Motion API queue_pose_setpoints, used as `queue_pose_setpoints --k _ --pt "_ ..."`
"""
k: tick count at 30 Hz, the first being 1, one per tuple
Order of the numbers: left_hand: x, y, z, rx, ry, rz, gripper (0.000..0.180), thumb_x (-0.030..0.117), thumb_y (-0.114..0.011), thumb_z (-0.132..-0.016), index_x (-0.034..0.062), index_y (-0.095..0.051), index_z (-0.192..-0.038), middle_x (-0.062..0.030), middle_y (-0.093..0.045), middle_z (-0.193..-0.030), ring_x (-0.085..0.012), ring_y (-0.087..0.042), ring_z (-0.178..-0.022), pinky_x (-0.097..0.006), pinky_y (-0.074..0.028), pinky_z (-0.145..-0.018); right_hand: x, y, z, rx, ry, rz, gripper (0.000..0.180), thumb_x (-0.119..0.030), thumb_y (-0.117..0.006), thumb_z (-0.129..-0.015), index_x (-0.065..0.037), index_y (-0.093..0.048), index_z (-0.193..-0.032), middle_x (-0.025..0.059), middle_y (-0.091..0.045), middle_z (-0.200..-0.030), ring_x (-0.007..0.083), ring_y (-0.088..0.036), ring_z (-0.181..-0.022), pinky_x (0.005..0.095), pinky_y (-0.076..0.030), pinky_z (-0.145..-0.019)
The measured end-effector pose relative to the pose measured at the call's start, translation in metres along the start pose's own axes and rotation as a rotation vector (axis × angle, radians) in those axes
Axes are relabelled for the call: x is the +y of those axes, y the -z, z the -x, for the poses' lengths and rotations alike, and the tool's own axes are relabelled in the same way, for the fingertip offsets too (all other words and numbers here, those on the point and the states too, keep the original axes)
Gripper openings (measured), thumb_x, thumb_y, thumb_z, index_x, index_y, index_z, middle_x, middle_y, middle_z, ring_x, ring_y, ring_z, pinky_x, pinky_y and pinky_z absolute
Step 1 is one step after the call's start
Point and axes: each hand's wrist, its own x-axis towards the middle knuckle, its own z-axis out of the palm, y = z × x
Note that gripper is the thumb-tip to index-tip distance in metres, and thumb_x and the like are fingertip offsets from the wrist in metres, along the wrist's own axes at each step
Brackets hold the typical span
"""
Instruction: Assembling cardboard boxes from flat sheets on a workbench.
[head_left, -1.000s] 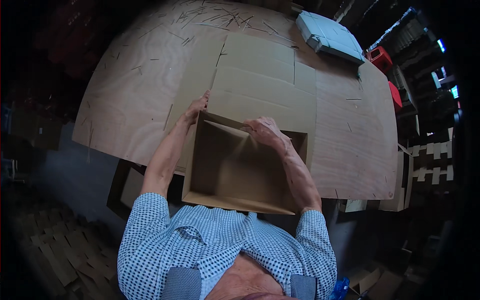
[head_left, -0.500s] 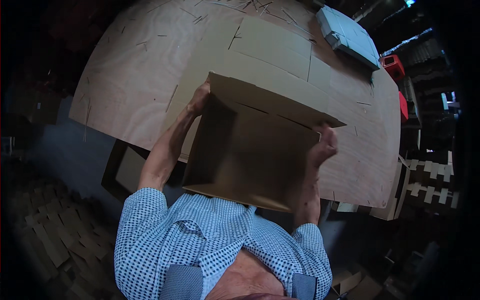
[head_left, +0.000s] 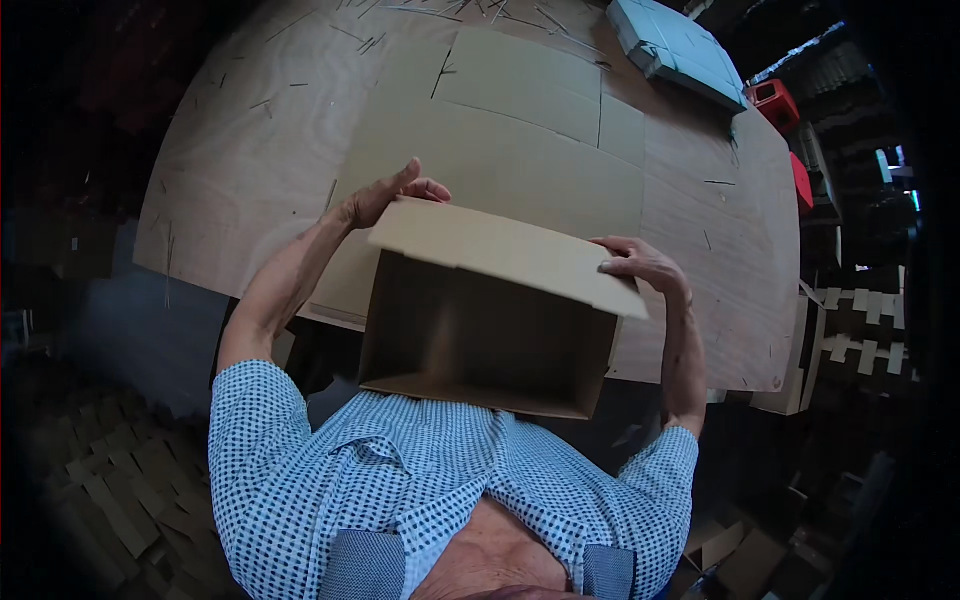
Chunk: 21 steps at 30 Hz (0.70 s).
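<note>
A brown cardboard box (head_left: 480, 330) stands at the near edge of the table against my body, its open side facing up toward me. Along its far side a pale flap (head_left: 505, 248) tilts outward. At the flap's far left corner, my left hand (head_left: 398, 192) rests with thumb raised and fingers apart, not wrapped round the board. My right hand (head_left: 645, 264) grips the flap's right end, thumb on the upper face and fingers over the far edge. Beyond the box, a flat cardboard sheet (head_left: 500, 155) with cut slots and creases lies on the table.
The pale wooden table (head_left: 235, 190) carries scattered thin strips (head_left: 480, 12) at its far side. A wrapped white bundle (head_left: 680, 50) lies at the far right, near a red plastic object (head_left: 772, 105). Cardboard pieces (head_left: 110, 490) are piled below left, and more stacked cardboard (head_left: 865, 330) stands right.
The box's far flap has swung down toward me and outward. My left hand has loosened from the corner and spread its fingers; my right hand now holds the flap's right end.
</note>
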Motion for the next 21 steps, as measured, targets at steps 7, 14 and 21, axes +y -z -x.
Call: queue_pose_setpoints --k 7,14,21 --pt "0.054 -0.06 -0.037 -0.036 0.249 -1.294 0.067 0.063 -0.052 -0.097 0.0013 -0.065 -0.121 -0.013 -0.067 -0.125 -0.0308 -0.063 -0.112 -0.04 -0.048 -0.098 -0.012 -0.044 -0.04 0.088 -0.08 0.993 0.067 -0.05 -0.086 -0.065 -0.007 -0.071 -0.115 0.0196 -0.071 -0.106 0.0323 -0.068 -0.105 0.0427 -0.053 -0.091" --pt "0.027 -0.094 -0.104 -0.012 -0.025 -1.64 0.036 0.035 -0.064 -0.094 -0.0006 -0.07 -0.096 -0.021 -0.071 -0.095 -0.04 -0.065 -0.088 -0.046 -0.052 -0.075 0.02 -0.054 -0.062 0.54 -0.035 1.067 0.06 -0.052 -0.087 -0.062 -0.007 -0.075 -0.101 0.0167 -0.072 -0.083 0.036 -0.07 -0.089 0.0467 -0.054 -0.084" --pt "0.015 -0.005 -0.089 0.143 -0.696 -1.452 0.031 0.03 -0.066 -0.092 0.0005 -0.068 -0.085 -0.0158 -0.069 -0.075 -0.0346 -0.063 -0.066 -0.044 -0.049 -0.063 -0.057 -0.058 -0.042 0.874 0.383 1.089 0.055 -0.036 -0.081 -0.08 -0.004 -0.066 -0.123 0.0179 -0.069 -0.115 0.0371 -0.067 -0.103 0.0446 -0.054 -0.088"
